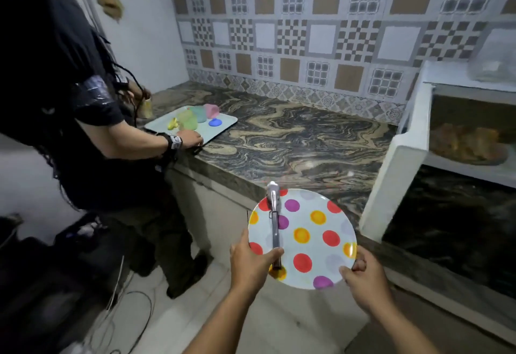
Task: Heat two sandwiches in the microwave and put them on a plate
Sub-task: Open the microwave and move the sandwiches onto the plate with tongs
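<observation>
A polka-dot plate (312,230) is gripped at its 8 o'clock edge by the left hand (251,264), tongs (274,225) pinned under the thumb, and at 4 o'clock by the right hand (365,281); sandwiches (463,141) are sat in the open microwave (413,119) at 2 o'clock

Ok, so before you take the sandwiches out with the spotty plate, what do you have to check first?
1. Microwave door open: ok, it stands swung open.
2. Sandwiches inside: ok, browned food sits on a dish in there; whether they are hot, cannot tell.
3. Spotty plate held steady: ok, left hand and right hand each grip its rim.
4. Tongs secure: ok for now, the left thumb pins them on the plate.
5. A free hand for the tongs: not ok, both hold the plate.
6. Bare counter to set the plate on: ok.
</observation>
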